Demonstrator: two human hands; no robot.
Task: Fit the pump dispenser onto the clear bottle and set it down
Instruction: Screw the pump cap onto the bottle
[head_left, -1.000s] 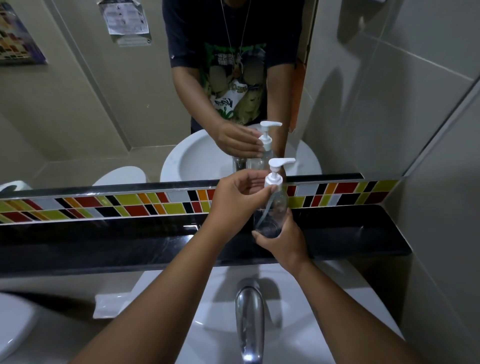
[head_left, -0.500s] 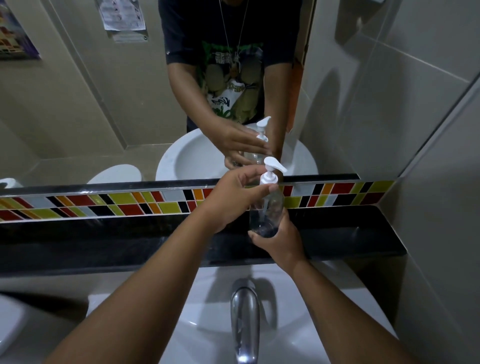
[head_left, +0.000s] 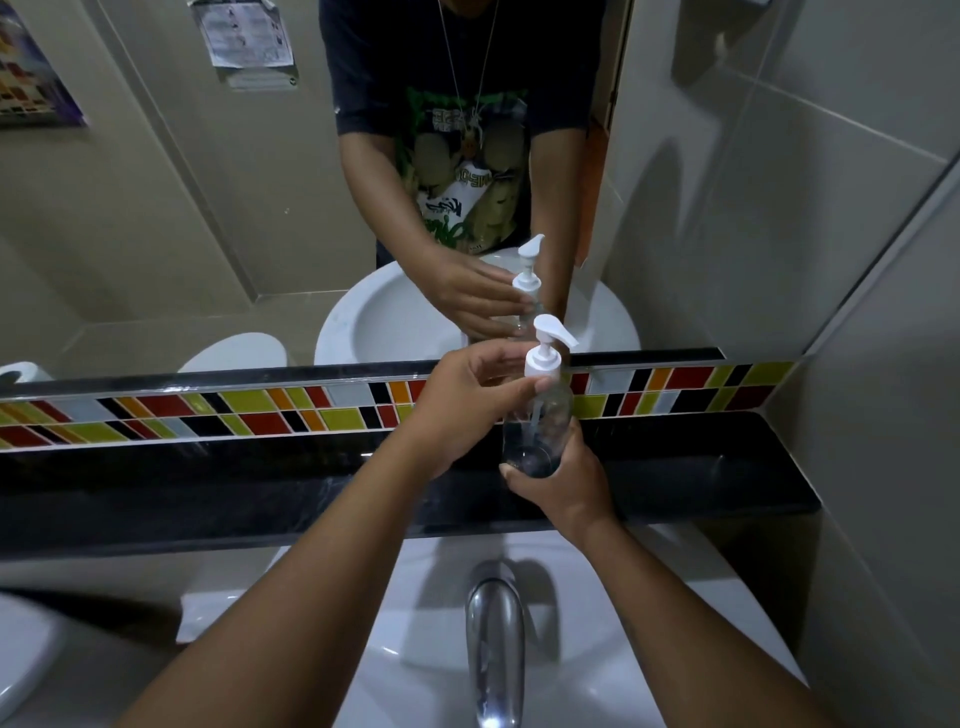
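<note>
Clear bottle (head_left: 537, 426): we hold it upright above the black shelf (head_left: 701, 483), in front of the mirror (head_left: 156, 208).
Right hand (head_left: 563, 480): our fingers wrap the bottle's base from below.
Left hand (head_left: 467, 402): our fingers pinch the collar of the white pump dispenser (head_left: 545, 353).
Pump dispenser: seated in the bottle's neck, nozzle pointing right.
Faucet (head_left: 493, 639): below our hands, over the white sink (head_left: 649, 623).

A single wide-angle head camera looks forward and down from close above the sink (head_left: 597, 649), facing the mirror (head_left: 156, 208) on the far wall. The black shelf (head_left: 208, 493) crosses mid-frame; the faucet (head_left: 493, 639) sits nearest, at the bottom edge.
</note>
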